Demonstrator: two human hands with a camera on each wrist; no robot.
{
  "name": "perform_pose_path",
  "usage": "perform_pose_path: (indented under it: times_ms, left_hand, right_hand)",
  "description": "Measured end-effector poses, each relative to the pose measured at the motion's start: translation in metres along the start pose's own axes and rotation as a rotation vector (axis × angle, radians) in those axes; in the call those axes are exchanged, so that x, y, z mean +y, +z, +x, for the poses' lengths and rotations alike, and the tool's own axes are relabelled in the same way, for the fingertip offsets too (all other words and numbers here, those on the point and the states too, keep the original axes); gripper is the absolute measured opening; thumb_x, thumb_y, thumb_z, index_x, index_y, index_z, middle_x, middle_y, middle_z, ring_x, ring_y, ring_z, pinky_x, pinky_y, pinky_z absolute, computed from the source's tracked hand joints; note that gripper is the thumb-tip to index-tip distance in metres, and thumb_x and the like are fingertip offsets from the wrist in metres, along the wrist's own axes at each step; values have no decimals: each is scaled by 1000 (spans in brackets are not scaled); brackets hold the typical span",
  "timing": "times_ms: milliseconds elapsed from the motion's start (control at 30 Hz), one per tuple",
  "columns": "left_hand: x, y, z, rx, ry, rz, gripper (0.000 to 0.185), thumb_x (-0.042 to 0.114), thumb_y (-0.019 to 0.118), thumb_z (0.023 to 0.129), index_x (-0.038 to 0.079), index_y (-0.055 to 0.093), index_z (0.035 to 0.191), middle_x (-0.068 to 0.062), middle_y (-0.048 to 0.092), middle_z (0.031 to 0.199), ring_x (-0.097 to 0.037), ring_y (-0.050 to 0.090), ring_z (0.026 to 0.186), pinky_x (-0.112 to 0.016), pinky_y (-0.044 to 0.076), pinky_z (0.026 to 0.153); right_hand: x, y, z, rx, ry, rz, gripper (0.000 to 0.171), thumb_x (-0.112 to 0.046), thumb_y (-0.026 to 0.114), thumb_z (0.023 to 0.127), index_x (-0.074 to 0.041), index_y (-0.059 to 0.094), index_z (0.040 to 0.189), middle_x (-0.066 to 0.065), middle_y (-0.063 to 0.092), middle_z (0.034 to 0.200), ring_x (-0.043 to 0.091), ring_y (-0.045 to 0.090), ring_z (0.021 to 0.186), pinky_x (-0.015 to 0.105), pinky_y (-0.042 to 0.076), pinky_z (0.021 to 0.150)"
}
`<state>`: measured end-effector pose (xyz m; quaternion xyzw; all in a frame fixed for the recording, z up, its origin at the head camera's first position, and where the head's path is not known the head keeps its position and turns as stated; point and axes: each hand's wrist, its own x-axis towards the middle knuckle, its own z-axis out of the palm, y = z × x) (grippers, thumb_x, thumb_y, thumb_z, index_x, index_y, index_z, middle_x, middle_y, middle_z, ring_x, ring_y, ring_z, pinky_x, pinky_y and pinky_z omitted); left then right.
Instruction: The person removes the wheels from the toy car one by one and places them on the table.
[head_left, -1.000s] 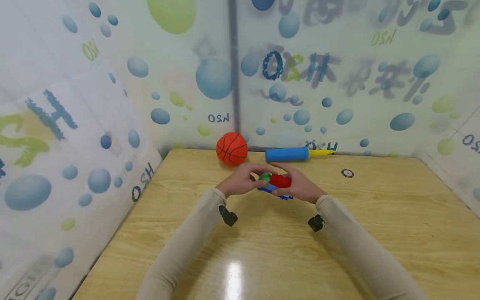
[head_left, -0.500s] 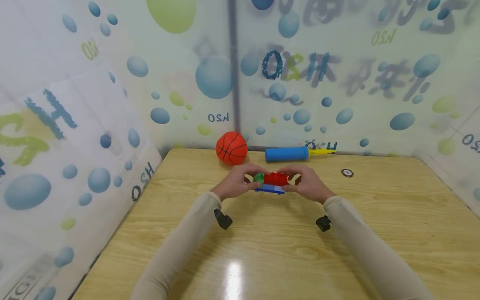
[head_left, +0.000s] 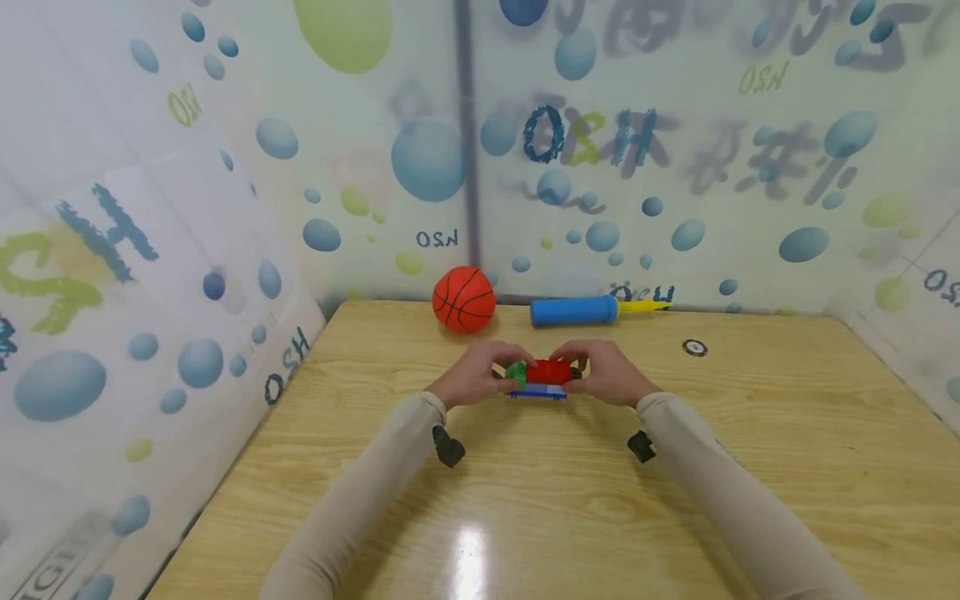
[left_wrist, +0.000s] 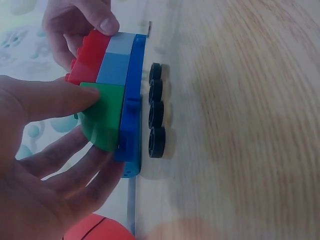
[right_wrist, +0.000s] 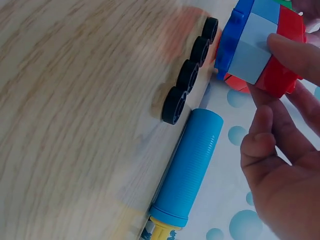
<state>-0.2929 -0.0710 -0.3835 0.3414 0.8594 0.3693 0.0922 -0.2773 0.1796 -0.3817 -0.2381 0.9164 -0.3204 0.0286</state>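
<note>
Both hands hold a building-block toy (head_left: 542, 389) just above the table in the head view. Its long base (left_wrist: 131, 100) is blue, with light blue blocks (left_wrist: 112, 67) and red studded blocks (head_left: 551, 372) on it. A rounded green block (left_wrist: 105, 115) forms one end. My left hand (head_left: 474, 375) pinches that end, its thumb on the green block and fingers behind. At the other end my right hand (head_left: 611, 375) has its thumb on a pale blue block (right_wrist: 252, 45) and fingers against the red. Several black wheels (left_wrist: 156, 115) stand in a row on the table, apart from the base.
A small orange basketball (head_left: 463, 300) and a blue hand pump (head_left: 573, 311) with a yellow nozzle lie along the back wall. A round black-and-white chip (head_left: 695, 347) lies at the right. The wooden table (head_left: 540, 517) meets patterned walls behind and at the left.
The toy has gone from slanted to nearly level and sits slightly lower in the head view. My right hand has moved from over the red blocks to the right end.
</note>
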Motion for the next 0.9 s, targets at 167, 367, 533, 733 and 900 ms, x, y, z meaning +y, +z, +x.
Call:
perform_pose_path:
  times_ms: [167, 367, 533, 733, 900]
  left_hand:
    - [-2, 1, 1, -12, -42, 61, 35, 5, 73, 89, 20, 70, 120, -2, 71, 124, -23, 69, 107, -36, 57, 92]
    - [-3, 3, 3, -34, -63, 104, 35, 4, 73, 88, 20, 70, 120, -6, 71, 123, -26, 68, 107, -42, 56, 95]
    - [-4, 5, 4, -48, -57, 116, 35, 3, 74, 87, 19, 69, 118, -7, 71, 122, -26, 68, 108, -41, 56, 95]
    - [-8, 10, 4, -57, -53, 113, 33, 3, 74, 87, 19, 69, 116, -6, 72, 118, -23, 67, 106, -38, 57, 95]
    - [-6, 12, 4, -65, -52, 111, 34, 1, 74, 87, 18, 69, 115, -7, 72, 118, -23, 67, 107, -40, 57, 95]
  right_hand:
    - [1, 3, 4, -42, 9, -25, 41, -7, 81, 81, -9, 69, 120, 8, 74, 111, 20, 56, 87, 30, 45, 77]
    - [2, 5, 6, -65, 17, -45, 41, -6, 81, 81, -9, 69, 120, 7, 73, 105, 18, 55, 83, 30, 46, 77]
    - [2, 6, 6, -93, 20, -48, 40, -5, 80, 81, -8, 69, 120, 7, 72, 106, 21, 55, 85, 30, 45, 76]
    - [4, 8, 6, -118, 41, -54, 41, -5, 79, 81, -8, 69, 121, 8, 73, 110, 22, 56, 88, 31, 46, 78]
    - [4, 10, 4, -123, 41, -61, 41, -5, 79, 81, -9, 69, 121, 8, 74, 111, 22, 58, 90, 32, 46, 80]
